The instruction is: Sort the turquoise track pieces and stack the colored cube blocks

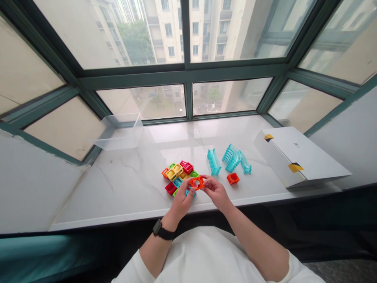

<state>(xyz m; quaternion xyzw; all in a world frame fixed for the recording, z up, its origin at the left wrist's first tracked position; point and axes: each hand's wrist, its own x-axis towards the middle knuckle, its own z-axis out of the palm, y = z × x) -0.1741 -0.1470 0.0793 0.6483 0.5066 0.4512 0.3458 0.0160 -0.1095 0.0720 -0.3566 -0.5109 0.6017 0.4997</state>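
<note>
Orange block (200,181), hole seemingly camera-facing.

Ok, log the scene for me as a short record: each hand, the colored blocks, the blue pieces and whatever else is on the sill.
Left hand: left hand holds one side of an orange block
Right hand: right hand has its fingers on the block's other side
Pile: mixed-color blocks, by the left hand
Blue pieces: ridged blue pieces, right of the pile
Loose block: red-orange block, in front of them
Left end: clear tub
Right end: white box with yellow-and-black tape
</note>
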